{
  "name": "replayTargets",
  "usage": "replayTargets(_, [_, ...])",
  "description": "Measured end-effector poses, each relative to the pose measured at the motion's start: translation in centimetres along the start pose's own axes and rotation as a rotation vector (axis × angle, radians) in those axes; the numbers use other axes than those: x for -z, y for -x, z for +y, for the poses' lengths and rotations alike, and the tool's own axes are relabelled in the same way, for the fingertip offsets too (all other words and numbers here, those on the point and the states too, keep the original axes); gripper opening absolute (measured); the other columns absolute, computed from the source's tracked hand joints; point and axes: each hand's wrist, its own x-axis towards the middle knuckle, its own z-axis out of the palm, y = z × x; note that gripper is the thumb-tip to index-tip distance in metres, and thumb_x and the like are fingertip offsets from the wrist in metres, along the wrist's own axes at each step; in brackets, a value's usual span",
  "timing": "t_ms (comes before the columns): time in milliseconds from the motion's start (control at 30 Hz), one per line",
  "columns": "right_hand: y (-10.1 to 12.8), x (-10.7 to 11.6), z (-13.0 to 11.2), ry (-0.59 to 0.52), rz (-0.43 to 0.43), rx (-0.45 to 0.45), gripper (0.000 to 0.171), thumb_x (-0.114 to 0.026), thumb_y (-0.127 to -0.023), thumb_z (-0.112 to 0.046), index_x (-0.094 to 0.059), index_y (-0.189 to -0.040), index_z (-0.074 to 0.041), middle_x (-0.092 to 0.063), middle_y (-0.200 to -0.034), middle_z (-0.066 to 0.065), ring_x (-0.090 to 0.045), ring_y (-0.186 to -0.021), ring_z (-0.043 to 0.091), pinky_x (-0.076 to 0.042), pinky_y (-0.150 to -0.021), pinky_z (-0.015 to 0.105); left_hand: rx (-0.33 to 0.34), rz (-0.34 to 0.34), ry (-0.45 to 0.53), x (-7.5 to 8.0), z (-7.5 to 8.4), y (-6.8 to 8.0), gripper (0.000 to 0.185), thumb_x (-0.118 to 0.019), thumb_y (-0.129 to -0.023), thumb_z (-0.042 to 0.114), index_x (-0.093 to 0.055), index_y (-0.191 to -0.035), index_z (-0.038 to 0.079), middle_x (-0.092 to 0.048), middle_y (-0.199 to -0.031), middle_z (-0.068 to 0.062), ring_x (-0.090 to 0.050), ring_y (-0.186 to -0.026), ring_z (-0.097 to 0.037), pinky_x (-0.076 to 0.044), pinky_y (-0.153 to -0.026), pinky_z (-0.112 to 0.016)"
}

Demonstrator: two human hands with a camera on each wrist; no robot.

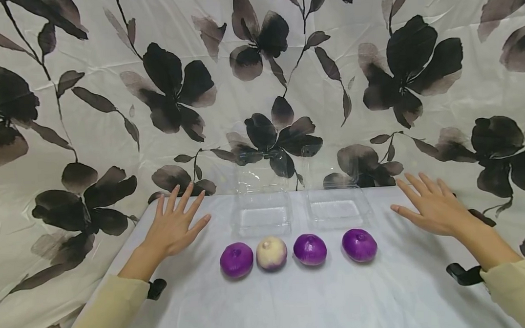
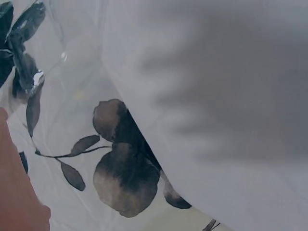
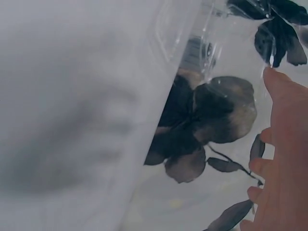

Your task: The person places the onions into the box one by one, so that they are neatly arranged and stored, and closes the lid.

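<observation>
My left hand (image 1: 173,229) is spread with straight fingers over the left side of the table, holding nothing. On the right side my right hand (image 1: 433,208) is held the same way, fingers apart. Between them, in the head view, lies a row of onions: a purple onion (image 1: 236,260) at the left, a whitish onion (image 1: 271,253) with a purple underside, then a purple onion (image 1: 309,249) and another purple onion (image 1: 359,245) nearest my right hand. Behind the row stand two clear plastic boxes, a left box (image 1: 263,231) and a right box (image 1: 340,223), their lids raised.
A white cloth covers the table (image 1: 269,310), whose far edge runs just behind the boxes. A floral curtain (image 1: 335,14) hangs behind and along both sides. Dark wrist mounts show below both hands. Both wrist views take in cloth, curtain and hand shadows.
</observation>
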Motion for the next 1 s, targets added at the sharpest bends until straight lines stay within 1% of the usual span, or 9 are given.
replayTargets(200, [0.5, -0.4, -0.5, -0.009, 0.031, 0.028, 0.087, -0.05, -0.101, -0.061, -0.025, -0.161, -0.004, -0.018, -0.165, 0.028, -0.008, -0.15, 0.054, 0.004, -0.12, 0.075, -0.017, -0.007, 0.01, -0.6, 0.5, 0.1, 0.074, -0.031, -0.104, 0.065, -0.02, -0.165, 0.025, 0.003, -0.173, -0.006, 0.005, -0.156, -0.041, 0.005, -0.123, -0.071])
replayTargets(333, [0.4, -0.4, -0.9, -0.019, 0.051, 0.056, 0.085, -0.053, -0.101, -0.058, -0.026, -0.161, -0.004, -0.017, -0.166, 0.026, -0.009, -0.151, 0.054, 0.005, -0.121, 0.074, -0.037, 0.018, 0.026, -0.7, 0.8, 0.2, 0.072, -0.033, -0.105, 0.064, -0.022, -0.165, 0.025, 0.0, -0.173, -0.006, 0.001, -0.156, -0.042, 0.001, -0.123, -0.072])
replayTargets(500, [0.2, -0.1, -1.9, -0.015, 0.031, 0.07, 0.085, -0.054, -0.101, -0.059, -0.027, -0.161, -0.004, -0.017, -0.166, 0.025, -0.009, -0.151, 0.052, 0.004, -0.122, 0.073, -0.049, 0.032, 0.043, -0.7, 1.2, 0.3, 0.072, -0.034, -0.105, 0.064, -0.026, -0.164, 0.023, -0.002, -0.173, -0.006, -0.002, -0.155, -0.044, -0.002, -0.123, -0.072])
replayTargets(633, [-0.1, -0.1, -2.7, -0.015, 0.013, 0.094, 0.085, -0.053, -0.101, -0.059, -0.027, -0.161, -0.006, -0.018, -0.166, 0.026, -0.009, -0.151, 0.052, 0.002, -0.122, 0.074, -0.053, 0.033, 0.053, -0.7, 1.5, 0.4, 0.072, -0.036, -0.105, 0.063, -0.028, -0.163, 0.022, -0.003, -0.173, -0.005, -0.002, -0.155, -0.043, -0.001, -0.123, -0.071])
replayTargets(833, [0.1, -0.5, -3.2, -0.023, 0.021, 0.129, 0.083, -0.054, -0.101, -0.059, -0.028, -0.161, -0.007, -0.02, -0.165, 0.026, -0.01, -0.151, 0.052, 0.001, -0.122, 0.073, -0.071, 0.03, 0.064, -1.1, 2.1, 0.3, 0.072, -0.039, -0.104, 0.062, -0.031, -0.162, 0.021, -0.007, -0.172, -0.006, -0.002, -0.156, -0.041, -0.001, -0.123, -0.071])
replayTargets(1000, [-0.3, -0.5, -3.9, -0.024, 0.038, 0.161, 0.082, -0.056, -0.101, -0.056, -0.029, -0.161, -0.008, -0.022, -0.165, 0.025, -0.014, -0.15, 0.052, -0.004, -0.122, 0.074, -0.072, 0.026, 0.072, -1.2, 2.5, 0.2, 0.07, -0.039, -0.104, 0.062, -0.034, -0.161, 0.021, -0.009, -0.172, -0.005, -0.001, -0.156, -0.04, 0.0, -0.124, -0.07])
